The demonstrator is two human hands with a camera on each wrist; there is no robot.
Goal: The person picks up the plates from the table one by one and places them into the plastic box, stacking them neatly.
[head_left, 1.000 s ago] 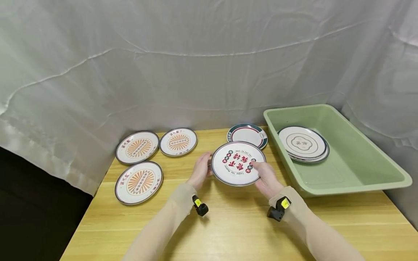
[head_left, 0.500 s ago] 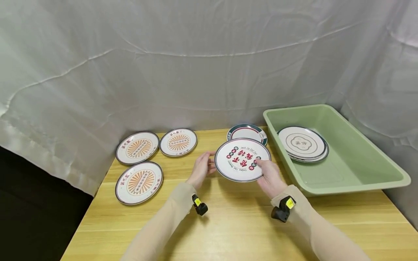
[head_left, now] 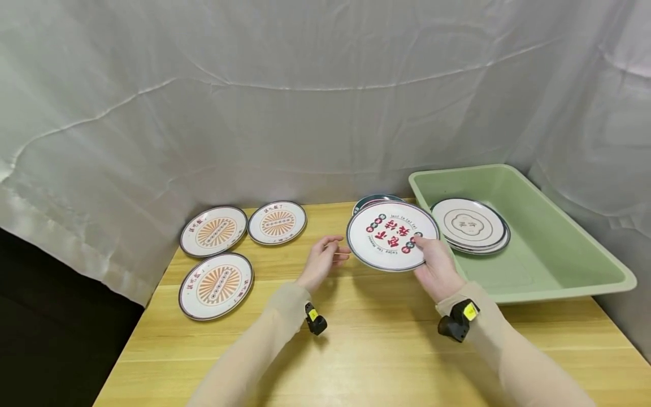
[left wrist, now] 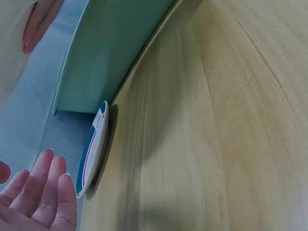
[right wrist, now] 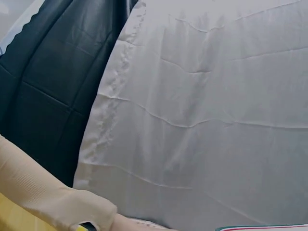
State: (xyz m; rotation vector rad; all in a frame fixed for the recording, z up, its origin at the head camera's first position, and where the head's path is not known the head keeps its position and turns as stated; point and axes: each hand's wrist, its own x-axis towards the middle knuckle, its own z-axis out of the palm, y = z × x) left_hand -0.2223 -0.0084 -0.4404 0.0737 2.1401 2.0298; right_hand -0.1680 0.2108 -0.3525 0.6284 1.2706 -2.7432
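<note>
1. Pinching the near right rim of a red-lettered plate [head_left: 393, 236], the right hand [head_left: 438, 270] has its thumb on top and fingers beneath; the plate is held face up, clear of the worktop [head_left: 376, 350].
2. Just beside that plate's left edge, the left hand [head_left: 323, 261] holds nothing, its fingers loosely extended and apart from the rim, as the left wrist view shows.
3. Behind the held plate and partly hidden by it in the head view, a green-rimmed plate [left wrist: 94, 149] lies near a green tub [head_left: 549, 260].
4. Inside the tub, toward its left wall, sits a plate stack [head_left: 469, 224].
5. Well to the left, a back-left sunburst plate [head_left: 215, 230], a back-right sunburst plate [head_left: 277, 223] and a front sunburst plate [head_left: 216, 286] lie close together.
6. A grey curtain [head_left: 305, 124] hangs behind everything.
</note>
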